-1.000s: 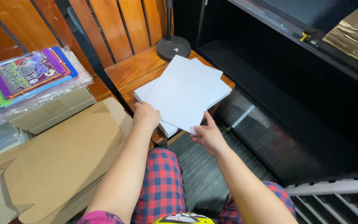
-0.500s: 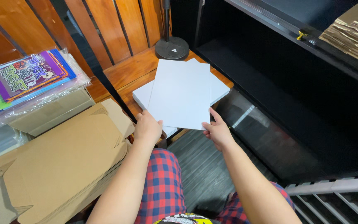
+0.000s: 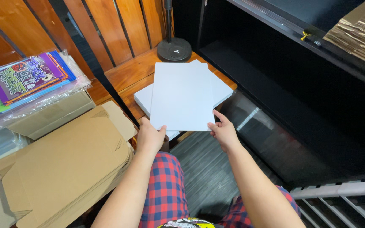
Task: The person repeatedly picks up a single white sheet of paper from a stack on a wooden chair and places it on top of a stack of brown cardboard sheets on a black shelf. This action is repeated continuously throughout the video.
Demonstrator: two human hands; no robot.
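Wooden table [image 3: 127,76] (black shelving [image 3: 300,97] beside).

1. The wooden counter [image 3: 127,78] is a small orange-brown slab set against slatted wood panelling.
2. A stack of white sheets [image 3: 146,99] lies directly on it, overhanging the near edge (the top sheet sits skewed across the rest).
3. The round black base of a lamp stand [image 3: 174,49] rests at the counter's far corner, well apart from the stack's near end.
4. Beside the counter, flattened brown cardboard boxes [image 3: 64,169] lie piled, with plastic-wrapped colourful booklets [image 3: 26,80] resting further back.
5. The dark grey floor [image 3: 203,169] shows below.
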